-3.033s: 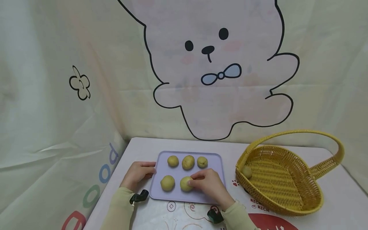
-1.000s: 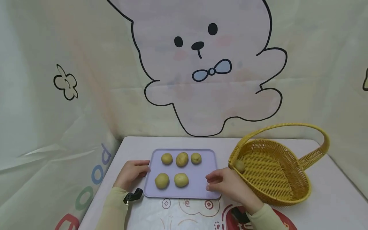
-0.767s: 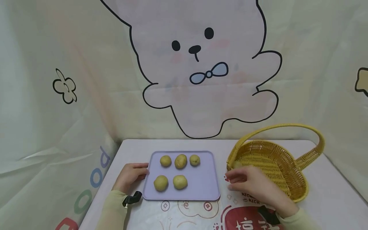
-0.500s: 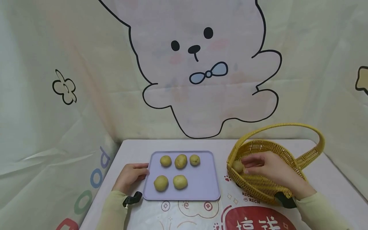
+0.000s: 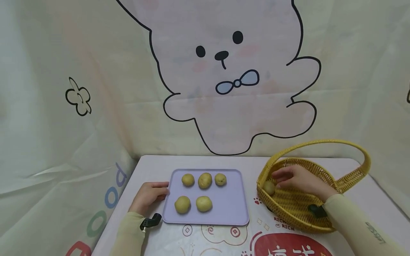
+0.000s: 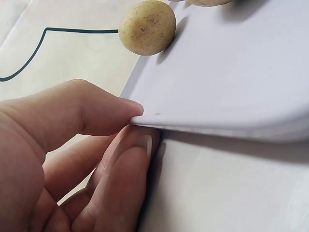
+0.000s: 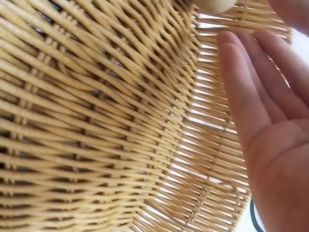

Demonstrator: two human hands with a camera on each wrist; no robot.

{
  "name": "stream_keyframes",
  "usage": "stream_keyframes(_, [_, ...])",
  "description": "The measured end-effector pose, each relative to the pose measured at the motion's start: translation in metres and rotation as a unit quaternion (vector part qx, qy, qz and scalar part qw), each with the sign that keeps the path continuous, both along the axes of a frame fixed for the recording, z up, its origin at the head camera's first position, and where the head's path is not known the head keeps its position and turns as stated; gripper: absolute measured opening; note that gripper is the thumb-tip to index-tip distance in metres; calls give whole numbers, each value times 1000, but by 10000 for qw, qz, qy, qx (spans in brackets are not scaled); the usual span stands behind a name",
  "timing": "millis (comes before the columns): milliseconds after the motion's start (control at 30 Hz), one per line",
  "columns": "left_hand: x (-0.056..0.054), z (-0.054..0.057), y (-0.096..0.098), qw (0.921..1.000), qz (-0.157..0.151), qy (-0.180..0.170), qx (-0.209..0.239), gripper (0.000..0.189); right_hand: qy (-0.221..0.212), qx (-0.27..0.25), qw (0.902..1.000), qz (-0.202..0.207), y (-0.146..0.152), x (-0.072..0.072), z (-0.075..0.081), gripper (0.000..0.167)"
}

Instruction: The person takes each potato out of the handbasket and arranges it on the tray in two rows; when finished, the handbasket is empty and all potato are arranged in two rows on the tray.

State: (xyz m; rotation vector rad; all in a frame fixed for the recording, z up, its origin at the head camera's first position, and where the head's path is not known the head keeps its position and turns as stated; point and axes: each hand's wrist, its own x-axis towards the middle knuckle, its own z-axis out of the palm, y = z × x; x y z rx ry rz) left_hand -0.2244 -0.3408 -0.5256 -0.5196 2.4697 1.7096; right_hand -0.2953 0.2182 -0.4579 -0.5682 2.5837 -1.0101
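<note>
A lilac tray (image 5: 230, 199) lies on the table with several potatoes on it, including a front potato (image 5: 204, 203) and a back middle potato (image 5: 204, 181). My left hand (image 5: 148, 196) pinches the tray's left edge; in the left wrist view the thumb (image 6: 131, 107) touches the rim from above, other fingers underneath. Inside the yellow wicker basket (image 5: 298, 217), my right hand (image 5: 301, 179) reaches toward a small potato (image 5: 269, 187) at the left wall. In the right wrist view its fingers (image 7: 239, 72) are fairly straight, apart from the potato (image 7: 215, 5), which the frame cuts off.
The basket's tall handle (image 5: 320, 141) arches over the right arm. A printed cloth hangs behind the table and along its left side. Red and black prints (image 5: 288, 245) mark the table cover in front.
My right hand has let go of the front potato on the tray and moved right, over the basket's rim and into it. My left hand has stayed at the tray's edge.
</note>
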Motion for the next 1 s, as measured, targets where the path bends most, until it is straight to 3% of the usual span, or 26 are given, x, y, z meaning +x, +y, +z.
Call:
stream_keyframes(200, [-1, -1, -1, 9999, 121, -41, 69, 41, -193, -177, 9994, 236, -5, -2, -6, 47])
stream_keyframes(433, [0, -1, 1, 9999, 118, -71, 36, 39, -340, -86, 9993, 162, -7, -3, -12, 50])
stream_keyframes(1000, [-1, 0, 4, 9999, 120, -53, 59, 42, -133, 191, 9997, 97, -13, -3, -16, 47])
